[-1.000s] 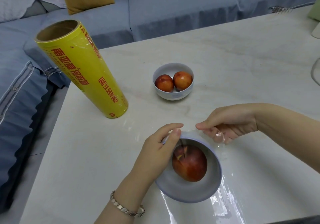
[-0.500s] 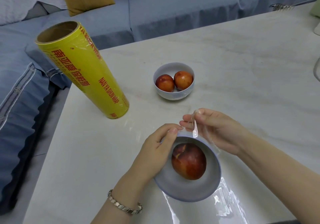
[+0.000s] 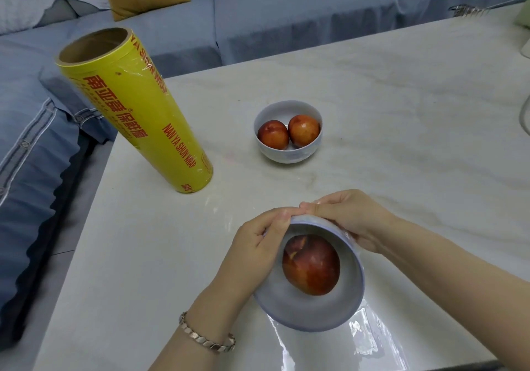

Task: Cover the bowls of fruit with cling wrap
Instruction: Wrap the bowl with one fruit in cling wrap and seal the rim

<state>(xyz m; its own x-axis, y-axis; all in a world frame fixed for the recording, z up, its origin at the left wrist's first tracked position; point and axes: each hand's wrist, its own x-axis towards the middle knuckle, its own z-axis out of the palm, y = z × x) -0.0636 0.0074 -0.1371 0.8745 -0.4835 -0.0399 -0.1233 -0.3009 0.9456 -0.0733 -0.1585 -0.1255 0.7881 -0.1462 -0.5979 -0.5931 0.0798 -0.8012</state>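
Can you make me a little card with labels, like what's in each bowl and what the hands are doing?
Near bowl: pale grey-blue ceramic bowl, one big red fruit inside
Far bowl: small white ceramic bowl, two red-orange fruits, no wrap seen
Roll: tall yellow cling wrap roll, standing on end
Film: clear plastic sheet lying under the near bowl
Left hand: grips the near bowl's rim
Right hand: holds film against the far rim

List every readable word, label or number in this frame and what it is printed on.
"NAN YA SHUN WRAP": red print running down the side of the yellow cling wrap roll.
"YA SHUN WRAP": the same print again near the roll's top rim, its start out of sight.
"南亚" and "保鲜膜": large red characters on the roll; the one between them is unclear.
Small print at the roll's base: too blurred to read.
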